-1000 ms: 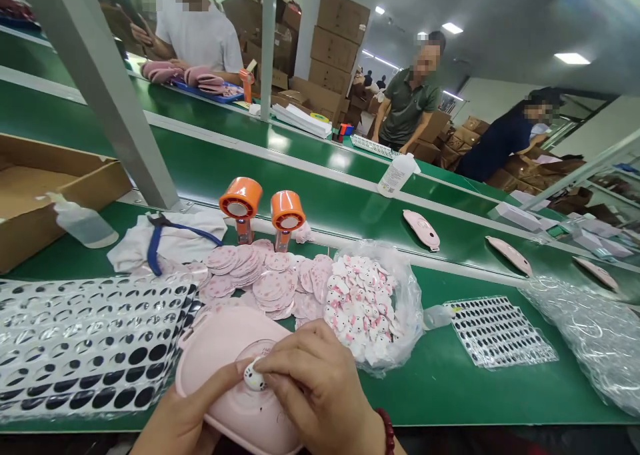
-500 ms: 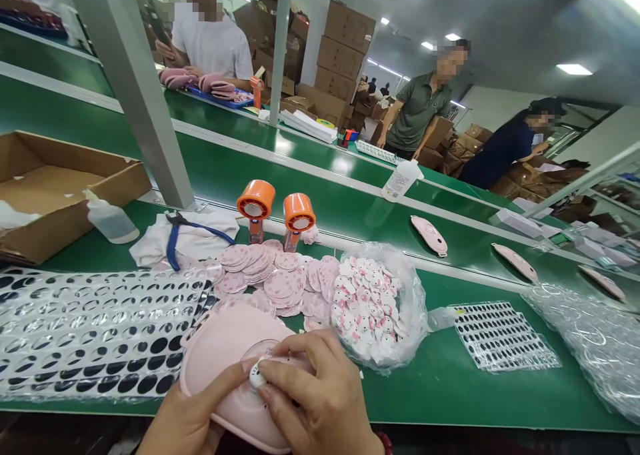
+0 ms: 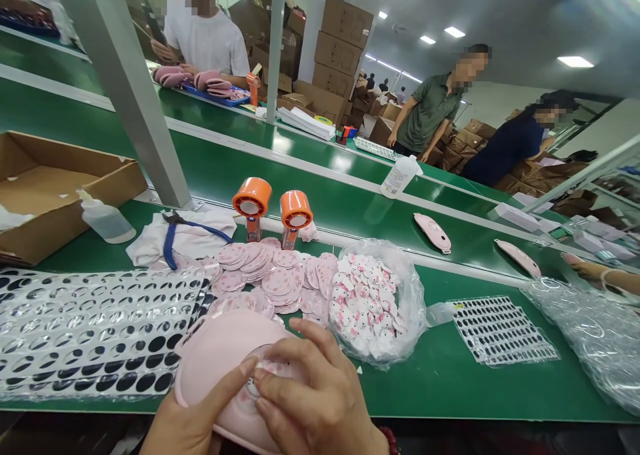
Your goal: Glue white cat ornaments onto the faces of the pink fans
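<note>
The green worktop ran across the whole view. Behind it were a stack of cardboard boxes, a person in a green shirt and, at the upper left, a person in a white T-shirt. An open cardboard box stood on the left; in front of it lay a large sheet of black ovals. Clear plastic wrap lay on the right, with another person's forearm reaching in just beyond it.

The pink case was tilted over the front edge of the worktop, low and left of centre. The left hand gripped its near left side, thumb on top. The right hand was curled over the case, fingertips bunched; whether they pinched or merely pressed could not be told.

A clear bag of white-and-pink figures sat near the right hand. Piles of pink discs lay behind the case, just in front of two orange fans. Blue-handled pliers rested on a white cloth. Smallest was the white piece on the case, mostly hidden under the fingertips and the left thumb.
</note>
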The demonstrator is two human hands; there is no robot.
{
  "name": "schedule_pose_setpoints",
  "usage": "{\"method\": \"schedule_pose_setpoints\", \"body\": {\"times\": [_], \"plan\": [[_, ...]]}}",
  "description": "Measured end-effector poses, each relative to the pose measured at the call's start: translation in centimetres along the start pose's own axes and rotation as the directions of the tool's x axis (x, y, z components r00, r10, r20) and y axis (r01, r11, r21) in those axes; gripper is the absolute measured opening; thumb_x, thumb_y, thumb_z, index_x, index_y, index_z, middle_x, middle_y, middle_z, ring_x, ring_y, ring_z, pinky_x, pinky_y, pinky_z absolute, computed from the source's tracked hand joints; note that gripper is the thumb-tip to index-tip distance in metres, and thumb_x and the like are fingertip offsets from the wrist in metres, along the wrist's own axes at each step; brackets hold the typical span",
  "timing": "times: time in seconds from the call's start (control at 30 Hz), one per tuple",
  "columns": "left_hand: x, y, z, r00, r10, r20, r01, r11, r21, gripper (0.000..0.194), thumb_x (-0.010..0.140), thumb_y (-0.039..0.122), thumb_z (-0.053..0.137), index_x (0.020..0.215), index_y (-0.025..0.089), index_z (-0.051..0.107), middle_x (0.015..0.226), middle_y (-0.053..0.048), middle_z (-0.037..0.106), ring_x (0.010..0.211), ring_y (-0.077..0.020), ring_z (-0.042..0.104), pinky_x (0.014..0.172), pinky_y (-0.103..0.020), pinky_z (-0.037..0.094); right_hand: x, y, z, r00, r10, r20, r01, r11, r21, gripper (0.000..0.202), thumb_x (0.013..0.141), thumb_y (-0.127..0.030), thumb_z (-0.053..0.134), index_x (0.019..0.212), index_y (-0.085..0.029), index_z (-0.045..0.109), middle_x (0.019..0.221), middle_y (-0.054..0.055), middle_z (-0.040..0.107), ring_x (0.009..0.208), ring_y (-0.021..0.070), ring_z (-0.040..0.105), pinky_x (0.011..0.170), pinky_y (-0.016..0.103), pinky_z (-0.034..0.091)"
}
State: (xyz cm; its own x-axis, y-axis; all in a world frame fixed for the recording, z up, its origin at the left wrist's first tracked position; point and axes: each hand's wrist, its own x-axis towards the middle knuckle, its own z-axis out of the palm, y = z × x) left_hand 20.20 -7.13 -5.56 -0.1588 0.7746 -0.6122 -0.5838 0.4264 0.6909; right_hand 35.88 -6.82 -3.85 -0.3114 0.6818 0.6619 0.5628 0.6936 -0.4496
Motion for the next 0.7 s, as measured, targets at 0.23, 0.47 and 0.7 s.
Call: {"method": "schedule_pose_setpoints", "body": {"times": [0.23, 0.47, 0.7], "plan": [[-0.03, 0.61, 0.36, 0.998, 0.048, 0.037, -0.05, 0.998, 0.031, 0.099, 0.056, 0.026, 0.098, 0.144, 0.033, 0.053, 0.123, -0.005, 0.076, 0.119, -0.0356, 0.068, 0.092, -0.04, 0.064, -0.91, 0.91, 0.05, 0.737, 0.652, 0.177, -0.653, 0.62, 0.435, 0.045, 0.084, -0.034, 0.078, 0.128, -0.03, 0.071, 0.125, 0.004, 0.073, 0.115, 0.0245, 0.068, 0.101, 0.038, 0.055], [-0.3, 0.12, 0.46, 0.995, 0.044, 0.091, -0.05, 0.996, 0.075, 0.102, 0.058, 0.031, 0.095, 0.148, 0.036, 0.049, 0.134, 0.0, 0.072, 0.13, -0.0351, 0.059, 0.089, -0.032, 0.063, -0.25, 0.29, 0.25, 0.677, 0.714, 0.181, -0.684, 0.518, 0.514, 0.033, 0.08, -0.029, 0.075, 0.112, -0.024, 0.078, 0.108, 0.002, 0.077, 0.101, 0.0232, 0.07, 0.095, 0.033, 0.053], [-0.16, -0.28, 0.99, 0.99, 0.063, 0.129, -0.079, 0.99, 0.119, 0.093, 0.056, 0.025, 0.094, 0.141, 0.032, 0.058, 0.138, -0.001, 0.069, 0.128, -0.0367, 0.061, 0.089, -0.035, 0.064, -0.29, 0.52, 0.27, 0.713, 0.687, 0.14, -0.65, 0.573, 0.499, 0.034, 0.081, -0.027, 0.07, 0.114, -0.023, 0.077, 0.107, 0.003, 0.076, 0.1, 0.0225, 0.07, 0.093, 0.032, 0.052]]}}
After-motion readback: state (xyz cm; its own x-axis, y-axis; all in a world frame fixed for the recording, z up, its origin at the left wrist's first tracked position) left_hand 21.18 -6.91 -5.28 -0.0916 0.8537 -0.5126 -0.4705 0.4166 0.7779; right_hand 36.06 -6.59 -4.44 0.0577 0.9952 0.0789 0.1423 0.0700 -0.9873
